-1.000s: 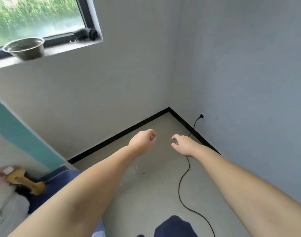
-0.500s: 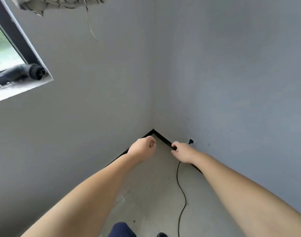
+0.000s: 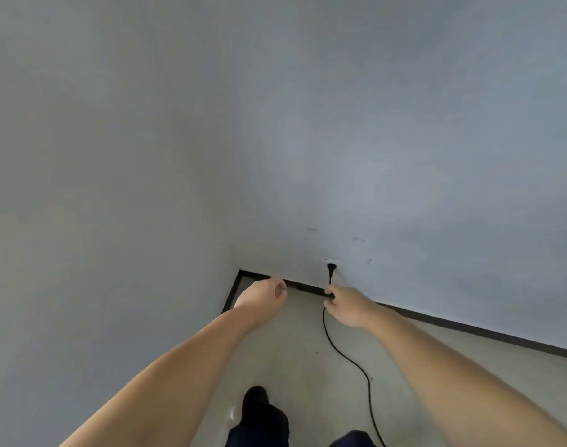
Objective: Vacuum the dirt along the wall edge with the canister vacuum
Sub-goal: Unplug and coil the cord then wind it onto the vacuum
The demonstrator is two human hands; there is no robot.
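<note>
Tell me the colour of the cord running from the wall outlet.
Black cord, clearest in the head view against the pale floor.

The view swings right, losing the window; the right hand (image 3: pixel 350 306) now closes on the black cord (image 3: pixel 346 356) just below the wall plug (image 3: pixel 331 267).

Walls (image 3: pixel 404 140): we see matt pale-grey paint, smooth, with a few faint scuffs low at centre right.
Floor (image 3: pixel 292 350): we see a smooth, pale beige surface with a dull sheen.
Skirting strip (image 3: pixel 469 329): dark, smooth, matt.
Cord (image 3: pixel 346 358): we read it as black rubbery plastic, smooth.
Shoe (image 3: pixel 256 400): black, matt; material unclear to us.
</note>
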